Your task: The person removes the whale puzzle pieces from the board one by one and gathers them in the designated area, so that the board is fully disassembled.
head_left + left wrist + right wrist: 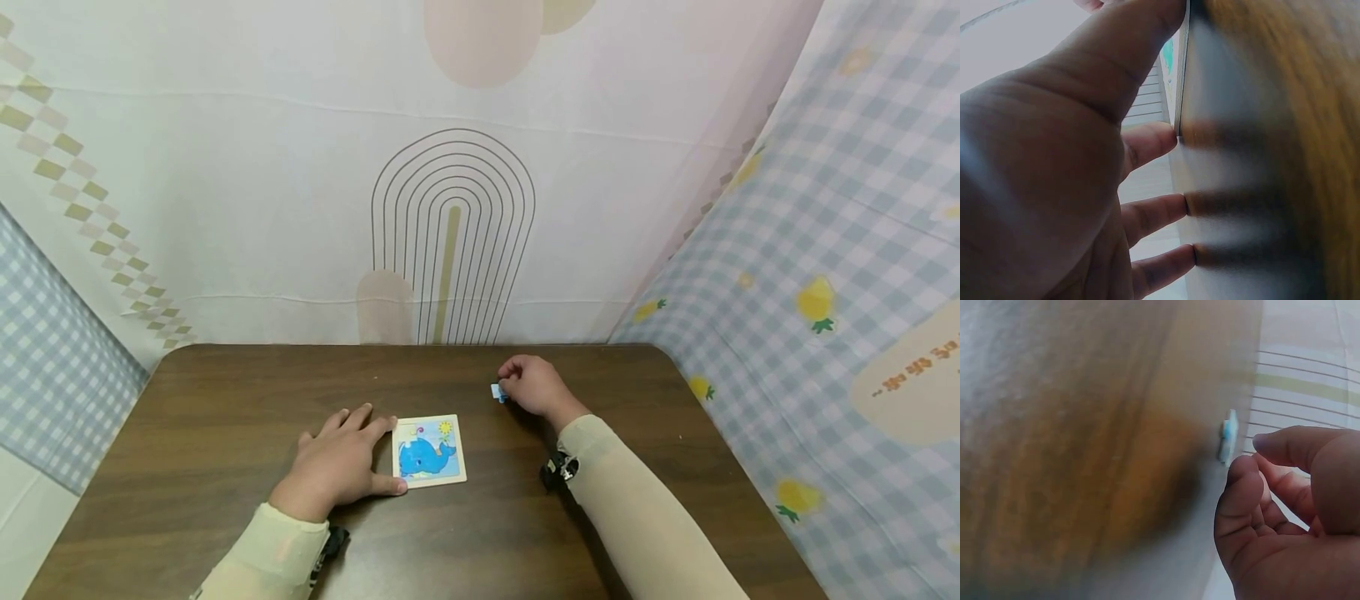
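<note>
A square whale puzzle [425,458] in a pale wooden frame lies flat on the table. My left hand [337,458] rests at its left side with fingers spread, the index fingertip at the upper left corner and the thumb at the lower left one. In the left wrist view, the puzzle's thin edge [1179,100] shows by the thumb and index finger. Farther right, a small light blue and white puzzle piece [1229,437] lies on the tabletop. Beside it is my right hand [532,387], fingers loosely bent; the right wrist view shows a small gap between thumb tip and piece.
The dark brown wooden table [247,392] has rounded far corners. Behind it hangs a white cloth [285,208] with arch patterns, and a blue checked cloth [750,333] hangs along the right side. A dark band with a small device [560,471] sits at my right wrist.
</note>
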The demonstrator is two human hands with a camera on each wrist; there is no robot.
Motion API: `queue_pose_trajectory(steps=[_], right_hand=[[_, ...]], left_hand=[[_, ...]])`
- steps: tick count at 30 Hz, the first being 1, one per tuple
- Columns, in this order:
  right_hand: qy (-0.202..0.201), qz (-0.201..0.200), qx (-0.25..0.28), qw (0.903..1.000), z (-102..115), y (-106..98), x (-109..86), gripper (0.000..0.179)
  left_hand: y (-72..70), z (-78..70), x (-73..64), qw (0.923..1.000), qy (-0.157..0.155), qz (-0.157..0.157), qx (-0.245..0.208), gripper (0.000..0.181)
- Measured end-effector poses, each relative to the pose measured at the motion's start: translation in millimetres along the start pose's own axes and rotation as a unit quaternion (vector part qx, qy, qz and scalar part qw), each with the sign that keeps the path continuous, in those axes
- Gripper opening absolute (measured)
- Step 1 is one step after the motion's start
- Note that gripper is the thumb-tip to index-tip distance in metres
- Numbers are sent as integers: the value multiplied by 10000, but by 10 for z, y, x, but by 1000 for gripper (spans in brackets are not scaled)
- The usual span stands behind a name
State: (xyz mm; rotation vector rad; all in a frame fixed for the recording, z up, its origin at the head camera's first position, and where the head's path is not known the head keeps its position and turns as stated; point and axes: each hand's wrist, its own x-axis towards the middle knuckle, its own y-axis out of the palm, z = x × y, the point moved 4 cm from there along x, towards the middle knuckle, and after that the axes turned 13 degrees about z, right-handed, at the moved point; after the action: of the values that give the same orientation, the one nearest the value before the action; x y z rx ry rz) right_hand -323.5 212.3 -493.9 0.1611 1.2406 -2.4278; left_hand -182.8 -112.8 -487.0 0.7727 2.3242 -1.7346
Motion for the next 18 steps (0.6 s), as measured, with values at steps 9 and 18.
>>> queue_pose_trajectory(steps=[9,18], right_hand=[[-422,-15,-485,9979,299,-93,-73,12],[-820,331,-630,9941,657,37,-131,14]], left_hand=[[-4,5,1,10000,26,-33,-6,108],[2,9,3,10000,25,-7,-9,108]])
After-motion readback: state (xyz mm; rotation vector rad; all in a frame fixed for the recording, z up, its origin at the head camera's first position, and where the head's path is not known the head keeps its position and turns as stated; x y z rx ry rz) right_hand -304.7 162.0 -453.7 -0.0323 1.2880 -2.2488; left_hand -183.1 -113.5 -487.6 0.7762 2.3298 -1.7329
